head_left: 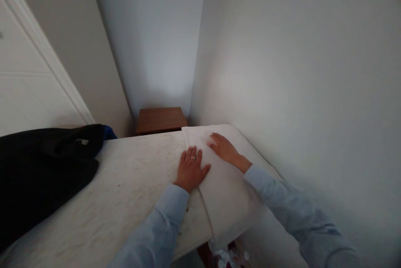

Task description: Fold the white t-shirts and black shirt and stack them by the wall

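Note:
A white pillow point(228, 193) lies along the right side of a bare, off-white mattress point(125, 188), against the wall. My left hand point(190, 170) rests flat on the pillow's left edge, fingers stretched out, a ring on one finger. My right hand point(224, 149) lies flat on the pillow's far end, fingers spread. Both arms wear light blue sleeves. Neither hand holds anything.
A black garment point(40, 168) is heaped on the mattress's left part, with a bit of blue fabric point(109, 132) behind it. A brown wooden nightstand point(161, 120) stands in the corner beyond the bed. White walls close in at the right and back; a white door stands at left.

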### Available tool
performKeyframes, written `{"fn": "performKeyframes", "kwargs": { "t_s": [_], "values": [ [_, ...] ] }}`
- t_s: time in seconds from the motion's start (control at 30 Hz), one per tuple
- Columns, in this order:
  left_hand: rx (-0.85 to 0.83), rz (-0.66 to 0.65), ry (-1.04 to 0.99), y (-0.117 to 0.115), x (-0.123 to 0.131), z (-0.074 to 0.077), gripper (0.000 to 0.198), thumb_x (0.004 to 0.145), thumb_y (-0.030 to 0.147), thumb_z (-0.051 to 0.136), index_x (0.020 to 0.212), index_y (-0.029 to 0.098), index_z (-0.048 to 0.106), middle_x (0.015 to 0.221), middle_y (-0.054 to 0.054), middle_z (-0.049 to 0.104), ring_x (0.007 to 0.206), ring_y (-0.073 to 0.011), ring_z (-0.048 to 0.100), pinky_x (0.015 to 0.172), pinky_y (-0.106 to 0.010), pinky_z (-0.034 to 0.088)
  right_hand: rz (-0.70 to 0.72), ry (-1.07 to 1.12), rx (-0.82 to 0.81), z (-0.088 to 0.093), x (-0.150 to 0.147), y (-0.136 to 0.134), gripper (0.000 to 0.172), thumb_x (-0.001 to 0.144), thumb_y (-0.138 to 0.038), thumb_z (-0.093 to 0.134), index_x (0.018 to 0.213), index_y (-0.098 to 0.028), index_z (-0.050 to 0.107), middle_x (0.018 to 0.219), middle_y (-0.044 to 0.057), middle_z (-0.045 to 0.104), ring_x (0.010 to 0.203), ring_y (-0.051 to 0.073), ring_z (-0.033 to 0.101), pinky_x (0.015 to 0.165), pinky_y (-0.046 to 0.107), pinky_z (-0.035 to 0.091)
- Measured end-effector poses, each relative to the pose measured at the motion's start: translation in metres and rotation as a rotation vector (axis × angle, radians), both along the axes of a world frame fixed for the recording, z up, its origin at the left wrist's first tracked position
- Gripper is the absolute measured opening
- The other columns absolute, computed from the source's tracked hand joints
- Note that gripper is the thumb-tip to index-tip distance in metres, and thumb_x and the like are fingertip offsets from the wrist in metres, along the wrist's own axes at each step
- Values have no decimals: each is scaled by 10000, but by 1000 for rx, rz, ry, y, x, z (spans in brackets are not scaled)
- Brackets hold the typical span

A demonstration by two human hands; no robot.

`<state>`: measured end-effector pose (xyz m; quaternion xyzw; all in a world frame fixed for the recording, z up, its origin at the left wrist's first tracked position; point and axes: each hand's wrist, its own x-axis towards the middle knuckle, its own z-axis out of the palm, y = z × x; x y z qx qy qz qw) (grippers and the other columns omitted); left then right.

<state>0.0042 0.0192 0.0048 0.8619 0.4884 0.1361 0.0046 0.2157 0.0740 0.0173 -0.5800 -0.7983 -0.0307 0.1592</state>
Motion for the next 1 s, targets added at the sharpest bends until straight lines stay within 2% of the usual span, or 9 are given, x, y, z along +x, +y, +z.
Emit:
{"fn": "performKeyframes", "kwargs": {
  "t_s": [0.1,0.2,0.37,0.5,0.63,0.7,0.87,0.93,1.0],
  "values": [
    [-11,-2,46,0,0,4,705,989,573,304,1493,95,426,1566,-188,361,1470,-323,298,1201,-476,205,62,41,-49,-14,-13,-66,612,999,-572,333,1430,-177,512,1504,152,462,1416,290,402,1175,495,337],
    [-26,-8,94,1,0,8,712,993,564,304,1502,76,403,1576,-195,338,1475,-324,286,1197,-474,203,-4,78,-92,-19,-10,-119,621,989,-576,375,1472,-199,472,1552,142,396,1452,304,345,1187,536,303],
    [-1,-19,132,3,1,9,716,996,572,282,1494,74,411,1572,-195,348,1472,-322,290,1191,-466,208,-183,121,-57,-25,34,-188,554,1009,-523,360,1474,-246,479,1561,99,388,1462,276,333,1216,537,243],
    [8,-15,135,5,1,7,715,995,569,294,1495,71,412,1569,-198,355,1468,-331,295,1186,-470,216,-374,184,76,-45,77,-234,539,1028,-481,299,1513,-274,413,1580,75,357,1490,255,273,1228,563,189],
    [7,-20,136,6,1,6,716,993,566,299,1493,66,413,1566,-202,358,1463,-335,303,1178,-476,231,-476,322,154,-67,95,-256,580,1026,-506,295,1550,-258,335,1630,55,244,1527,242,143,1231,554,193],
    [1,-23,139,7,1,6,721,991,568,305,1491,60,414,1569,-207,350,1463,-338,302,1179,-476,230,-491,389,176,-73,95,-257,583,1027,-518,295,1540,-249,357,1636,47,232,1527,239,138,1237,529,191],
    [-11,-23,131,6,0,7,713,992,557,313,1492,58,414,1572,-201,346,1469,-334,293,1187,-471,215,-562,524,207,-72,94,-250,687,988,-623,321,1511,-188,416,1608,97,301,1506,255,223,1242,503,183],
    [-21,-21,124,5,0,8,710,992,559,314,1490,64,420,1572,-195,349,1469,-330,294,1188,-471,217,-633,620,210,-70,99,-249,772,951,-690,335,1500,-156,430,1586,126,341,1488,273,272,1235,496,206],
    [-18,-25,116,6,0,7,710,991,560,315,1486,64,427,1570,-196,351,1468,-330,296,1188,-471,216,-719,751,162,-71,106,-251,847,895,-772,345,1454,-155,497,1523,141,444,1445,301,360,1218,505,244]
  ]
}}
